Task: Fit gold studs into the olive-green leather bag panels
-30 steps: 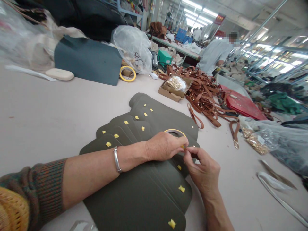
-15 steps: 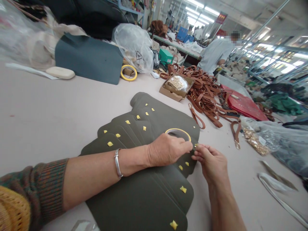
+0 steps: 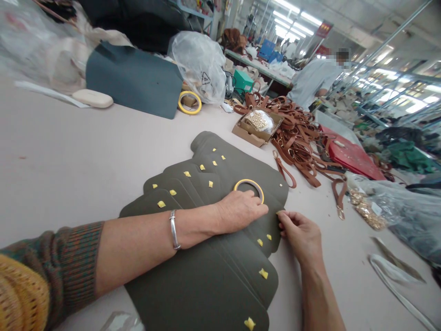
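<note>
Overlapping olive-green leather-like panels [image 3: 196, 271] lie fanned out on the table, with small yellow tape pieces [image 3: 263, 273] dotted along their edges. My left hand [image 3: 239, 211] is closed on a roll of yellow tape [image 3: 236, 186], its fingers over the near rim, resting just above the panels. My right hand [image 3: 299, 232] is pinched at the right edge of a panel, thumb and forefinger together; a tiny yellow bit of tape at the fingertips is mostly hidden. A small metal stud [image 3: 280, 185] shows near the upper right corner of the top panel.
Behind the panels lie another yellow tape roll [image 3: 189, 102], a dark blue-grey sheet [image 3: 134, 82] and an open cardboard box [image 3: 248, 134] of gold-coloured hardware. Brown straps [image 3: 296, 151] are heaped to the right, near bagged metal clasps [image 3: 368, 209]. A person [image 3: 315, 76] stands farther back.
My left hand has drawn slightly left with the tape roll, which now tilts more upright. My right fingertips have come down from just above the panel to its edge. The view has shifted a little.
</note>
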A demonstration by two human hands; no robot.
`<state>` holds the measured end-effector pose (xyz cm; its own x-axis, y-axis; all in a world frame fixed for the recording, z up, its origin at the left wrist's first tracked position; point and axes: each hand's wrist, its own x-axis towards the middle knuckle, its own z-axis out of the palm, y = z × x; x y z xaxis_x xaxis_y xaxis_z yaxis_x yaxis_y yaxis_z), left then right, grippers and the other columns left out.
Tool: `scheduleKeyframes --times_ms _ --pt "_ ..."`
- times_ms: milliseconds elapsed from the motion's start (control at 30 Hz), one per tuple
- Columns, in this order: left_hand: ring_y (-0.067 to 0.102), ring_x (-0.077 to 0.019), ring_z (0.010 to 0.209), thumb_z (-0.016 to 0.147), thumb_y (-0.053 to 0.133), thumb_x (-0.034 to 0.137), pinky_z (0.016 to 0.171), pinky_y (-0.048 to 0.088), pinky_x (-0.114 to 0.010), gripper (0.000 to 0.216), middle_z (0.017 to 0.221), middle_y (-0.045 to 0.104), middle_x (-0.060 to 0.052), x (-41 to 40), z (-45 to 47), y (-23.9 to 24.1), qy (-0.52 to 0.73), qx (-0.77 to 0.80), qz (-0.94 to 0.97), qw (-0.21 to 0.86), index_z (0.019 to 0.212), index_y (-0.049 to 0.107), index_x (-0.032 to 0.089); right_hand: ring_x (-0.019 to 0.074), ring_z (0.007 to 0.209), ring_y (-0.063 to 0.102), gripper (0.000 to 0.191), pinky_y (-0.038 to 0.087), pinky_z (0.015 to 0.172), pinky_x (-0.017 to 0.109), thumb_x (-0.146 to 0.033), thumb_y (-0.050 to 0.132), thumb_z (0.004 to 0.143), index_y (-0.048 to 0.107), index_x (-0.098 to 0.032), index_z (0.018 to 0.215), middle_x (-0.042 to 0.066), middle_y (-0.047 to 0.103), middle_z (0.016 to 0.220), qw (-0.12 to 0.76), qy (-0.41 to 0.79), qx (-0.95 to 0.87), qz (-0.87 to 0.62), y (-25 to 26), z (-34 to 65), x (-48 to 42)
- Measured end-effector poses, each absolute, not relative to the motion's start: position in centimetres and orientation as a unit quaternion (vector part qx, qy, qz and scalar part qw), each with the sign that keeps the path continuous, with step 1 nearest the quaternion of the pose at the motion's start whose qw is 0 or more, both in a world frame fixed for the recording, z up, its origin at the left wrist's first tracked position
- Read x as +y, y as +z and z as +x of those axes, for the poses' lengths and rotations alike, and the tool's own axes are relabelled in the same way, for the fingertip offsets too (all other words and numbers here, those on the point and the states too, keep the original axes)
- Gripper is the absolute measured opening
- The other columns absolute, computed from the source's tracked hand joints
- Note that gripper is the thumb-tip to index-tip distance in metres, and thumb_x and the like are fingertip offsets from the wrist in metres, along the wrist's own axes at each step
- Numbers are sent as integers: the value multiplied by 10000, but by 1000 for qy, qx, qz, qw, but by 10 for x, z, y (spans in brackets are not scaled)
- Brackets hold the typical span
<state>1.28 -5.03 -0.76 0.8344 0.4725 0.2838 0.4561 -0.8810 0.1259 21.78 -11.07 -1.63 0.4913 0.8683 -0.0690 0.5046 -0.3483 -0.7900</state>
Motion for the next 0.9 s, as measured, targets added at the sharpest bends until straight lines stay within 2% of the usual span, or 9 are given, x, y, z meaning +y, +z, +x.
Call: scheduleKeyframes --times_ms 133,233,300,400,467,633,733,900 --pt "560 -210 837 921 461 124 561 440 -288 112 909 635 -59 -50 13 -9 153 246 957 30 923 560 177 149 427 582 335 461 422 246 -476 629 730 701 -154 780 25 651 549 308 185 -478 -801 -14 215 -106" --pt "560 -204 830 921 459 128 565 440 -289 111 918 631 -60 -50 13 -10 154 248 956 31 927 558 178 156 413 587 408 472 428 259 -485 665 705 667 -163 957 -2 650 544 303 181 -465 -812 -16 220 -106" --pt "560 -203 829 917 456 121 559 435 -290 113 928 629 -55 -50 13 -10 156 250 955 31 924 553 179 156 428 597 487 495 447 266 -507 704 675 633 -165 1015 -9 655 565 330 212 -441 -808 -18 225 -110" --pt "557 -200 832 907 461 106 556 428 -284 113 935 627 -49 -50 13 -11 163 248 955 31 915 548 178 152 509 627 462 539 518 275 -531 738 638 653 -152 887 26 678 629 389 291 -411 -771 -20 231 -118" --pt "554 -195 833 903 467 102 555 423 -277 111 933 625 -52 -50 12 -12 166 248 954 30 918 547 178 153 545 635 450 550 555 277 -539 745 631 679 -142 832 46 688 655 397 306 -416 -759 -20 230 -122" --pt "553 -204 822 907 456 105 527 407 -285 118 911 619 -49 -49 13 -13 176 244 953 20 918 546 179 177 505 620 398 496 524 290 -532 633 728 735 -161 832 42 676 584 302 194 -477 -802 -15 220 -117" --pt "554 -210 830 906 447 105 522 401 -289 124 905 619 -52 -49 13 -14 179 244 953 14 911 548 177 195 542 621 342 462 573 302 -492 579 754 735 -188 770 41 679 576 256 113 -527 -803 -15 216 -110" --pt "565 -216 837 885 472 115 650 450 -329 101 898 630 -60 -49 12 -10 176 238 955 4 914 552 169 198 621 619 366 427 606 292 -508 523 776 720 -200 771 41 704 671 229 109 -553 -794 -13 218 -106"
